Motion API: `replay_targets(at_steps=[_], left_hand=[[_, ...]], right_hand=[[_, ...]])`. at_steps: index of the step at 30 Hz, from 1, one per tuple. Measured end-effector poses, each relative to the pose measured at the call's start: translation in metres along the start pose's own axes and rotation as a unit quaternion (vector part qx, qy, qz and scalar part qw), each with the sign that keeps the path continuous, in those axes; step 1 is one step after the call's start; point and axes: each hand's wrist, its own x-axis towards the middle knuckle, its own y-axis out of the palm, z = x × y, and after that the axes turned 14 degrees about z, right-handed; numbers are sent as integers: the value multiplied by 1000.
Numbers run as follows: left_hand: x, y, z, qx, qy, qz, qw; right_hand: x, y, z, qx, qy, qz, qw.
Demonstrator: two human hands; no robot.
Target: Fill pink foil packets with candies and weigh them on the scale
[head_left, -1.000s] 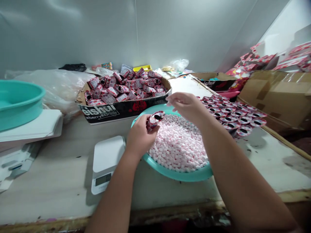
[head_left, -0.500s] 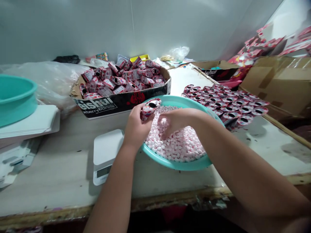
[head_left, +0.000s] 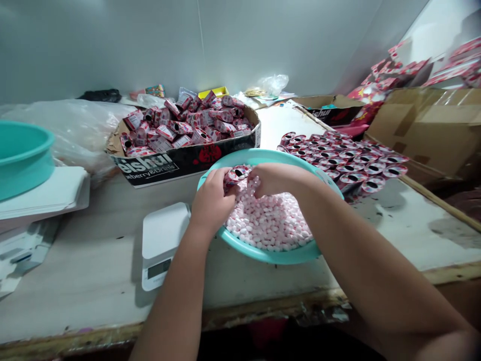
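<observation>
My left hand [head_left: 212, 203] is wrapped round a small red-and-pink printed container [head_left: 238, 173] with a dark hole in its top, held over the left part of a turquoise basin [head_left: 278, 256]. The basin is filled with small white-and-pink candies [head_left: 270, 225]. Beside the container, my right hand [head_left: 277, 180] is closed on several candies, its fingertips close to the container's top. Left of the basin lies a white digital scale [head_left: 165, 233] with nothing on its plate.
Behind stands a black cardboard box [head_left: 180, 168] heaped with similar containers. Many more stand upright in a cluster [head_left: 349, 165] right of the basin. A turquoise tub [head_left: 26, 155] rests on white sheets [head_left: 48, 193] at left. Large brown cartons [head_left: 432, 120] stand at far right.
My right hand has lifted out of the candies with some in its fingers and come up beside the container. My left hand has lowered the container a little.
</observation>
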Motion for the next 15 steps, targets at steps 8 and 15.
replay_targets(at_steps=[8,15], left_hand=[[-3,-1,-3,12,-25,9,1000],[-2,-1,-3,13,-13,22,1000]], right_hand=[[-5,-11,-14,115,7,-163,980],[-1,-7,-12,185,-115,-267,939]])
